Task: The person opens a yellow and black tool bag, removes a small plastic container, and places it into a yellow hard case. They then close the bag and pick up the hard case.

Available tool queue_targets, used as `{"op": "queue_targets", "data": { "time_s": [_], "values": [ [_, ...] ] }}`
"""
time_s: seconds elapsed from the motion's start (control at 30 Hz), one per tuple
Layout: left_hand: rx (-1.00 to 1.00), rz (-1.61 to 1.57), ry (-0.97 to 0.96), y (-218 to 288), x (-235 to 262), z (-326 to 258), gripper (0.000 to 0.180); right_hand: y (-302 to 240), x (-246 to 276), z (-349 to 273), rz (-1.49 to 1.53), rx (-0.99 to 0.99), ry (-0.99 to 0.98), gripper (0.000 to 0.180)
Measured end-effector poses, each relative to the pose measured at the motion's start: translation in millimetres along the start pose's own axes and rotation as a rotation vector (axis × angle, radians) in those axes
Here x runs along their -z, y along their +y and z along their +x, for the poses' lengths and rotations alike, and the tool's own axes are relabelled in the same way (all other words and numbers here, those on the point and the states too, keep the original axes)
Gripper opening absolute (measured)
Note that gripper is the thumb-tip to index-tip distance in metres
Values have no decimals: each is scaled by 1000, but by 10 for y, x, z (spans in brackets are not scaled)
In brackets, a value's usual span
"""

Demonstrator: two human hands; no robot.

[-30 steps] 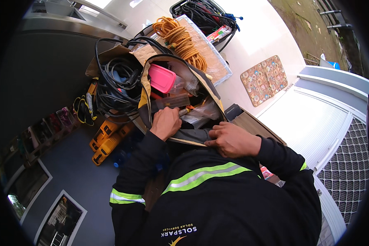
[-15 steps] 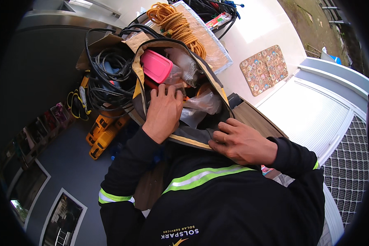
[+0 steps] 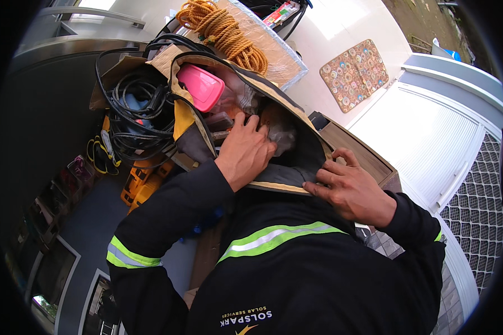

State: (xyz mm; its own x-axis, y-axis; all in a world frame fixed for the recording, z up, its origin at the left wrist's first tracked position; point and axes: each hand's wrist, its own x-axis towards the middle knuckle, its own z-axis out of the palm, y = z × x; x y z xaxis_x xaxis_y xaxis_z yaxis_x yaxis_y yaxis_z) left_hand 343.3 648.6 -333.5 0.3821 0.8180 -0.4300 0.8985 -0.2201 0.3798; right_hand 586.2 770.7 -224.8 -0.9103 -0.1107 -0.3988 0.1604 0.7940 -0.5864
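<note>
Rummaging: left hand (image 3: 246,148) digs open-fingered among the tool bag (image 3: 274,173)'s contents; right hand (image 3: 349,187) pinches its rim; next needs a sure grasp inside.

Left hand (image 3: 245,149) reaches into an open dark tool bag (image 3: 285,173), fingers curled among clear plastic wrapping (image 3: 282,134). Right hand (image 3: 349,187) grips the bag's tan-edged near rim, thumb over the edge. Pink case (image 3: 201,86) sits at the top of the bag. Black cables (image 3: 134,114) lie in a cardboard box to the left. Orange rope (image 3: 223,30) is coiled behind. Yellow tool (image 3: 142,181) lies below the box.
</note>
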Motion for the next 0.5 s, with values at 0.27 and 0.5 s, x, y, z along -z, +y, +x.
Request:
{"op": "queue_targets", "data": {
  "time_s": [0.27,0.5],
  "values": [
    [159,-89,57,-471,508,-466,20,37,-29,17,38,-6,50,38],
    [361,-279,213,-568,504,-473,14,47,-37,95,41,57,108,36]
  ]
}}
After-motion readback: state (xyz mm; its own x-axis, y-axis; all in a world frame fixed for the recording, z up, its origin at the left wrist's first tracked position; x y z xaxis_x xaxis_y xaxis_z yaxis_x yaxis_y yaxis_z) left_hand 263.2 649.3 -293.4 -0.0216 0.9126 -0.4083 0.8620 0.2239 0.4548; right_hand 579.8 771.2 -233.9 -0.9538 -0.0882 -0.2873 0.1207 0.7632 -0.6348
